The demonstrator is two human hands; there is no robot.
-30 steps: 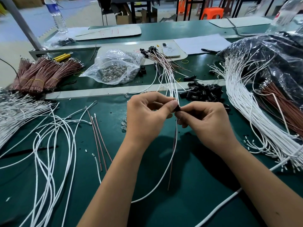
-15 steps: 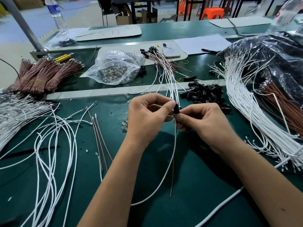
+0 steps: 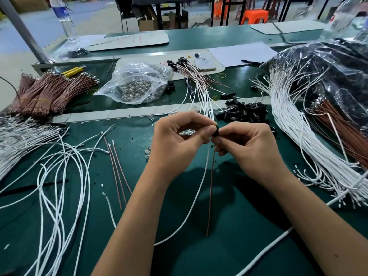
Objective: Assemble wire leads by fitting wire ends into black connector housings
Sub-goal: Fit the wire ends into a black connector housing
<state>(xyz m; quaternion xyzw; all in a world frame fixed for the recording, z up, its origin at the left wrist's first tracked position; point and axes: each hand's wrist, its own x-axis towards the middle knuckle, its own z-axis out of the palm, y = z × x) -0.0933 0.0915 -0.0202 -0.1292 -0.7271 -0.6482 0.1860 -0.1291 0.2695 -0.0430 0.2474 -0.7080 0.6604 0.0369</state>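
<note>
Pinching black connector housing (image 3: 215,131) between both hands, left hand (image 3: 175,142) and right hand (image 3: 249,148) grips clamped, wires (image 3: 211,176) hanging below

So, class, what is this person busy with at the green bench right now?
A person is putting together a wire lead. Both hands meet over the green mat: the left hand and right hand pinch a small black connector housing between their fingertips. A white wire and a brown wire hang down from it. More housings lie piled just behind.
</note>
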